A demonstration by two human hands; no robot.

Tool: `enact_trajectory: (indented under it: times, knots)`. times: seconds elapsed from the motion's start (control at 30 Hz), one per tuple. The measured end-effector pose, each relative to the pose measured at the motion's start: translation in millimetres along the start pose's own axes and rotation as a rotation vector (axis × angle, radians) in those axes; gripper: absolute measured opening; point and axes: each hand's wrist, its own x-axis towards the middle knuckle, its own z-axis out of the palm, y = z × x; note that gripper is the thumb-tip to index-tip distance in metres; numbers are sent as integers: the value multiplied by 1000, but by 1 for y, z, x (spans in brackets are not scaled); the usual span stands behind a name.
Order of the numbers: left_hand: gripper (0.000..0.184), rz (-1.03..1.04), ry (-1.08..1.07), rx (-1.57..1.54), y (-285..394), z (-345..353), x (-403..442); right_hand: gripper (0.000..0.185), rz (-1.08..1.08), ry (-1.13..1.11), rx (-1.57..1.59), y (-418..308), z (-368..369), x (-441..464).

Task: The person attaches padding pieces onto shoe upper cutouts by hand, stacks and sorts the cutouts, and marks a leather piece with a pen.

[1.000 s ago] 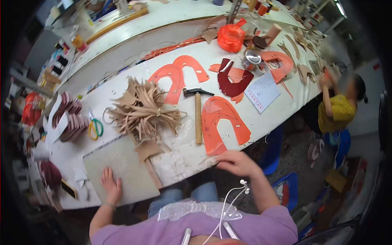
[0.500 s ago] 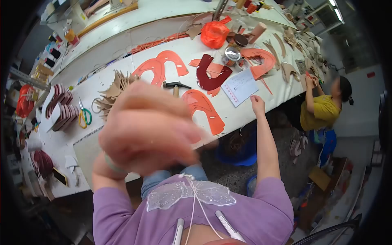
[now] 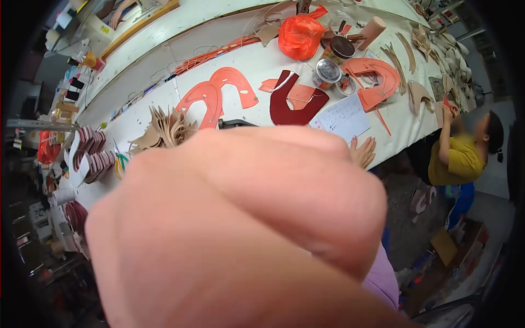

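Observation:
My left hand point(image 3: 235, 218) is very close to the camera and fills the lower middle of the view. Its fingers look curled in; anything inside them is hidden. Beyond it, my right hand point(image 3: 362, 152) rests open at the table's front edge, fingers apart, touching or beside the lower edge of the written paper point(image 3: 343, 117). Left of the paper lies a dark red U-shaped piece point(image 3: 287, 106), partly over an orange piece. More orange curved pieces point(image 3: 235, 82) lie farther left. Only the dark head of the hammer point(image 3: 235, 123) shows above my left hand.
A red plastic bag point(image 3: 301, 37), lidded jars point(image 3: 328, 71) and orange pieces point(image 3: 383, 82) stand or lie at the back. Tan strips point(image 3: 164, 128), scissors point(image 3: 120, 163) and stacked pieces point(image 3: 94, 158) are at left. A person in yellow point(image 3: 456, 156) works at right.
My left hand has risen from the board to right before the camera, covering much of the table. My right hand has moved right to the paper and its fingers have spread.

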Motion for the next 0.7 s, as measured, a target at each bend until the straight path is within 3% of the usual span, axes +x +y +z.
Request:
enact_trajectory:
  times: [0.2, 0.47, 0.53, 0.57, 0.63, 0.67, 0.7]
  knots:
    - [19, -51, 30, -49, -2, 27, 48, 78, -12, 50, -48, 3, -1, -7]
    - [25, -22, 103, -68, -56, -8, 111, 63, -111, 168, -50, -5, -13, -8]
    - [34, -303, 177, 159, -151, -73, 128, 66, -99, 141, -43, 5, -5, -8]
    - [32, -457, 313, 275, -199, -99, 124, 68, -95, 111, -38, 9, -2, -7]
    - [34, -619, 306, 626, -286, -147, 106, 68, -106, 116, -29, 5, 4, -3]
    - [34, -619, 305, 617, -318, -157, 98, 67, -111, 114, -26, 6, 4, -3]
    - [37, -642, 198, 766, -350, -164, 88, 67, -116, 110, -28, 9, 1, -5]
